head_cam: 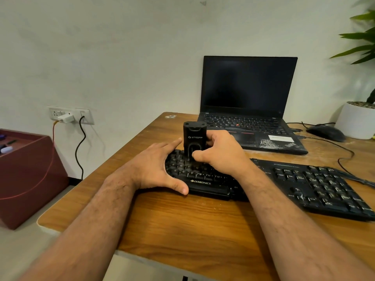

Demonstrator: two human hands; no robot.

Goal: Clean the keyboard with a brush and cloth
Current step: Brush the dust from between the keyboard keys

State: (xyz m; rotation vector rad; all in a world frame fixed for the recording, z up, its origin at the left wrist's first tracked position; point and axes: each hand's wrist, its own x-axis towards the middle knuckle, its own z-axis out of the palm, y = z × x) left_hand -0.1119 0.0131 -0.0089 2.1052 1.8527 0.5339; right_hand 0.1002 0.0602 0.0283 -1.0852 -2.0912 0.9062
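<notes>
Upright black brush (194, 136) on keyboard (284, 179), right hand (218, 153) fingers curled round it, left hand (156, 165) fingers spread flat.

Laptop (248, 102), mouse (325, 133), potted plant (358, 118)

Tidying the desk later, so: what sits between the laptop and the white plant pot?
In the head view, a black mouse lies on the desk between the laptop and the white plant pot.

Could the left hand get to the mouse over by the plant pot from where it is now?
Probably not easily. The left hand rests on the keyboard's left end, while the mouse lies far right; the right hand holding the brush crosses the way.
</notes>
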